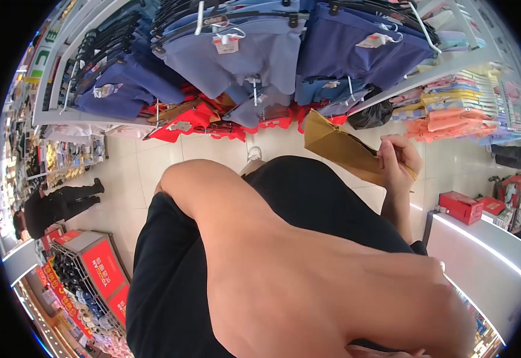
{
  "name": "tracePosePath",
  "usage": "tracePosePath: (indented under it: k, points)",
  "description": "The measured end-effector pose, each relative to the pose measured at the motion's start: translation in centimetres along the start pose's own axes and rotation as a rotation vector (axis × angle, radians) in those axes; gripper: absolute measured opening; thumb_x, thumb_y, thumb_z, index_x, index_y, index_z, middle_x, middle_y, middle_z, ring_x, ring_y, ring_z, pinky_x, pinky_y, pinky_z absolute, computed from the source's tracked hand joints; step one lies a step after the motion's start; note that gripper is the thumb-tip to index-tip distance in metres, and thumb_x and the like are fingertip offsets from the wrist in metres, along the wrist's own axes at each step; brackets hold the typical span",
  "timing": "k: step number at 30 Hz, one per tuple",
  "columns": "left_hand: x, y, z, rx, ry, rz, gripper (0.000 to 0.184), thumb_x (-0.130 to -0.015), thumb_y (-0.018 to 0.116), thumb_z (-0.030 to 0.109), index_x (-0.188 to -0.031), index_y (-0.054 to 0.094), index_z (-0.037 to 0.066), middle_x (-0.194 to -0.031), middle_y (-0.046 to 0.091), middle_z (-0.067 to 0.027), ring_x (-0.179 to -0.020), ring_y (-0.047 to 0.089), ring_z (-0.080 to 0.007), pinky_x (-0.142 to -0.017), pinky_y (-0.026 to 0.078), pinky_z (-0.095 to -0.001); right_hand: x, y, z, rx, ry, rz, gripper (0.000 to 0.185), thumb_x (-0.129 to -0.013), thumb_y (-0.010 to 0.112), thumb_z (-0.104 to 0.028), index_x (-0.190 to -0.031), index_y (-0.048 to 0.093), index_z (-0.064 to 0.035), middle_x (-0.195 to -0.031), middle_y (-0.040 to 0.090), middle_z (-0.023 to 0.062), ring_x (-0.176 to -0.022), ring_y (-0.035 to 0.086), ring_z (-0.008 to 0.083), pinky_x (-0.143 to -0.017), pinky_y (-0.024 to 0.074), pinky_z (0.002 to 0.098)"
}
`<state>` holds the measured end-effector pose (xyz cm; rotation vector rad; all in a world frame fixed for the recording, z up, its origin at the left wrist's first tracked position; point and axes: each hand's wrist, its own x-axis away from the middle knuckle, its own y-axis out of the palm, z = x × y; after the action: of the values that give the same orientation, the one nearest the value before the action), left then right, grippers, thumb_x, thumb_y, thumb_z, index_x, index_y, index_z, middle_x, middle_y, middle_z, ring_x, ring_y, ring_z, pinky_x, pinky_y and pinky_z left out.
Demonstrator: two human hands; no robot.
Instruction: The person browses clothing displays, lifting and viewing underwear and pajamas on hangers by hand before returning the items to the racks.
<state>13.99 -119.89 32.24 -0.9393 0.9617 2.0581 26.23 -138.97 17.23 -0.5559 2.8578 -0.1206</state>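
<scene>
My left hand (356, 286) is raised very close to the camera and fills the lower right, with its back towards me. Its fingers are smeared and partly cut off, so what they touch, if anything, is hidden. Out to the right, my right hand (400, 160) pinches the end of a mustard-brown, folded, paper-like packet (341, 145). The packet is tilted, with a dark gap along its upper edge. Its far end comes close to the hanging clothes. Blue-grey shorts (230, 56) and darker blue shorts (362, 53) hang with tags on the rack ahead.
Red items (183, 122) hang under the shorts, beside a black plastic bag (372, 113). Folded-looking pastel clothes (451, 104) hang at the right. A counter (481, 247) carries a red box (460, 207). At the left are a person in black (60, 206) and a red-panelled display stand (102, 265).
</scene>
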Motion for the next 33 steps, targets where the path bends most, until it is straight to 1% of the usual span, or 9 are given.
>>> tracePosePath:
  k: [3, 14, 18, 19, 22, 25, 28, 29, 33]
  points:
    - [-0.3, -0.3, -0.8, -0.008, -0.035, 0.016, 0.022, -0.085, 0.07, 0.008, -0.105, 0.063, 0.001, -0.11, 0.061, -0.0137, -0.102, 0.059, -0.0269, -0.089, 0.047, -0.0381, 0.1, -1.0, 0.3, 0.052, -0.032, -0.006, 0.008, -0.094, 0.058, 0.0, -0.1, 0.063, 0.0024, -0.071, 0.058, 0.0019, -0.053, 0.047, 0.0035, -0.048, 0.0361, 0.0175]
    - [1.3, -3.4, -3.7, -0.192, -0.291, 0.123, 0.015, -0.084, 0.072, 0.006, -0.098, 0.066, 0.003, -0.103, 0.064, -0.0104, -0.095, 0.062, -0.024, -0.084, 0.05, -0.0355, 1.1, -6.1, 0.4, 0.129, 0.054, 0.007, 0.004, -0.091, 0.063, 0.002, -0.093, 0.064, 0.0038, -0.078, 0.062, 0.0033, -0.066, 0.056, 0.0053, -0.059, 0.0432, 0.0181]
    - [8.1, -7.8, -5.9, -0.612, -0.592, 0.419, 0.009, -0.084, 0.071, 0.003, -0.091, 0.065, 0.005, -0.097, 0.065, -0.0084, -0.09, 0.063, -0.0192, -0.08, 0.051, -0.0326, 1.1, -7.2, 0.8, 0.213, 0.048, 0.041, 0.005, -0.091, 0.064, -0.001, -0.093, 0.065, 0.003, -0.077, 0.062, 0.003, -0.065, 0.055, 0.0051, -0.058, 0.0426, 0.018]
    - [11.4, -9.2, -6.8, -0.636, -0.66, 0.651, 0.007, -0.086, 0.069, 0.005, -0.089, 0.063, 0.004, -0.094, 0.065, -0.0077, -0.087, 0.062, -0.016, -0.077, 0.05, -0.0301, 1.1, -7.3, 1.1, 0.194, 0.054, 0.052, 0.005, -0.091, 0.064, -0.002, -0.093, 0.065, 0.0029, -0.077, 0.062, 0.0029, -0.065, 0.055, 0.005, -0.059, 0.0425, 0.018]
    - [21.9, -14.8, -6.3, -1.142, -1.151, 1.077, 0.019, -0.09, 0.066, 0.018, -0.09, 0.063, -0.001, -0.096, 0.065, -0.0098, -0.088, 0.061, -0.02, -0.078, 0.049, -0.0333, 1.4, -7.3, 1.8, 0.158, 0.062, 0.081, 0.006, -0.091, 0.065, -0.003, -0.093, 0.065, 0.0026, -0.077, 0.062, 0.0025, -0.066, 0.055, 0.0049, -0.06, 0.0426, 0.0182]
    - [28.0, -17.7, -5.2, -1.897, -1.153, 0.868, 0.042, -0.085, 0.07, 0.028, -0.113, 0.059, -0.003, -0.121, 0.057, -0.0211, -0.11, 0.057, -0.0329, -0.09, 0.048, -0.0432, 1.6, -6.1, 1.8, 0.167, 0.049, 0.111, 0.006, -0.091, 0.065, -0.003, -0.093, 0.065, 0.0025, -0.077, 0.063, 0.0025, -0.066, 0.055, 0.0048, -0.06, 0.0427, 0.0188]
    - [32.2, -20.5, -4.8, -2.038, -1.531, 0.913, 0.077, -0.079, 0.074, 0.033, -0.141, 0.038, 0.004, -0.148, 0.031, -0.0269, -0.135, 0.034, -0.0451, -0.105, 0.037, -0.0523, 1.8, -4.2, 1.5, 0.201, 0.052, 0.127, 0.006, -0.091, 0.064, -0.003, -0.092, 0.064, 0.0028, -0.078, 0.063, 0.0027, -0.066, 0.054, 0.0048, -0.061, 0.0426, 0.0191]
    - [33.2, -21.8, -4.4, -1.849, -1.61, 0.943, 0.095, -0.078, 0.074, 0.035, -0.15, 0.019, 0.006, -0.152, 0.017, -0.0318, -0.14, 0.022, -0.0491, -0.108, 0.033, -0.0557, 1.8, -3.5, 1.3, 0.212, 0.054, 0.121, 0.006, -0.091, 0.064, -0.003, -0.092, 0.064, 0.0029, -0.078, 0.063, 0.0028, -0.066, 0.054, 0.0048, -0.061, 0.0426, 0.0191]
    - [35.1, -25.0, -3.7, -1.613, -1.767, 0.968, 0.093, -0.08, 0.071, 0.039, -0.15, 0.019, 0.006, -0.152, 0.02, -0.0292, -0.137, 0.029, -0.0477, -0.108, 0.034, -0.0548, 1.9, -0.3, 0.7, 0.237, 0.09, 0.098, 0.007, -0.091, 0.065, -0.004, -0.091, 0.065, 0.003, -0.077, 0.063, 0.0023, -0.065, 0.054, 0.005, -0.061, 0.0426, 0.0191]
